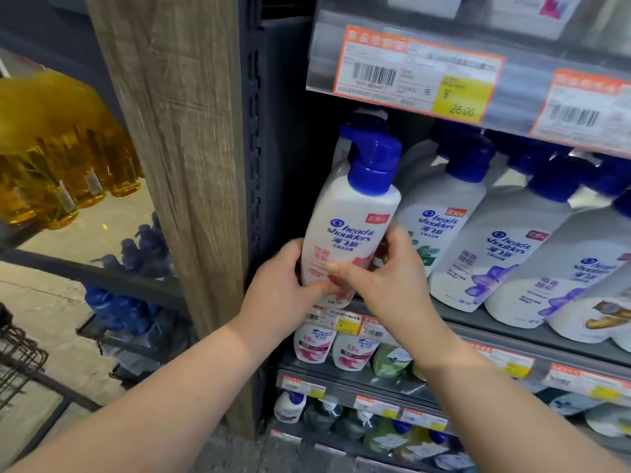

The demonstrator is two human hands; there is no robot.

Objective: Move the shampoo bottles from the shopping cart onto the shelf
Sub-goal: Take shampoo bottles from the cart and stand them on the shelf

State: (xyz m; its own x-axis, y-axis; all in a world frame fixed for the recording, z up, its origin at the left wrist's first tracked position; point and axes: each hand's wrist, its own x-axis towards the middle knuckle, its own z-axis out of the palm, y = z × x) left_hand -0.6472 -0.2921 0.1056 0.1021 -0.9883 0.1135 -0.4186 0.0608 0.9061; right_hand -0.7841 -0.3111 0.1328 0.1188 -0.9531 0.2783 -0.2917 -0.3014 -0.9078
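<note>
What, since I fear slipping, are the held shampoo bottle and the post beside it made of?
Shampoo bottle: apparently smooth white plastic, slightly glossy, with a blue plastic pump. Post: matte grey-brown wood or wood-look laminate, by its streaked grain; cannot tell which.

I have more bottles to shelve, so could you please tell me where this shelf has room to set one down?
Only the front-left corner, between the dark upright and the green-label bottle, is open, and the pink-label bottle held by the left hand and right hand is filling it. Rightwards the purple-label bottles stand shoulder to shoulder.
</note>
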